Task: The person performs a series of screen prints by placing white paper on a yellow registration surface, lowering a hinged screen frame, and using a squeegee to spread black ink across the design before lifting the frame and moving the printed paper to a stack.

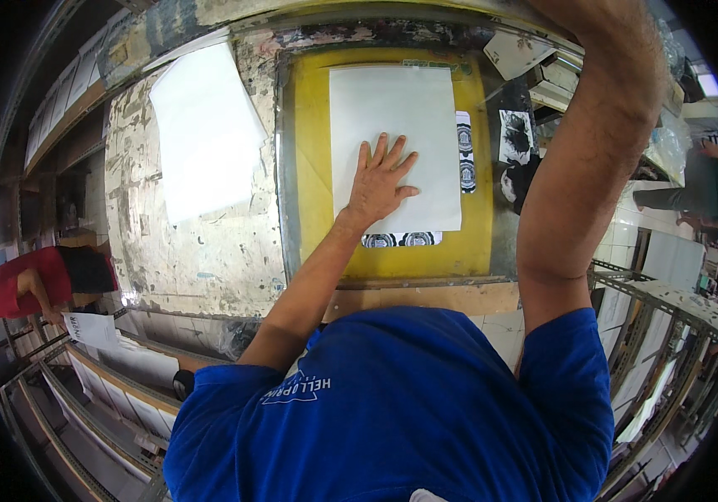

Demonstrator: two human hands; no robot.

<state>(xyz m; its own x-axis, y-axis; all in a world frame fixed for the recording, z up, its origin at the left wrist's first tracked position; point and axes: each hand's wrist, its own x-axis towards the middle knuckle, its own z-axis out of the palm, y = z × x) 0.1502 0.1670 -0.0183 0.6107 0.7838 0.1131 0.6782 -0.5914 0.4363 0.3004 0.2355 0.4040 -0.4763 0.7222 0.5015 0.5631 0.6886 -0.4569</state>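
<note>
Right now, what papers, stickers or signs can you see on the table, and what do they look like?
White sheet: flat on the yellow bed, rectangular, under the left hand.
Printed strip: at the sheet's right edge, narrow, white with black round marks.
Printed strip: below the sheet, same black-and-white marks.
Second white sheet: left, on the worn table, blank.
Black-and-white print: right of the bed, small, inky.
Right hand: out of view.
</note>
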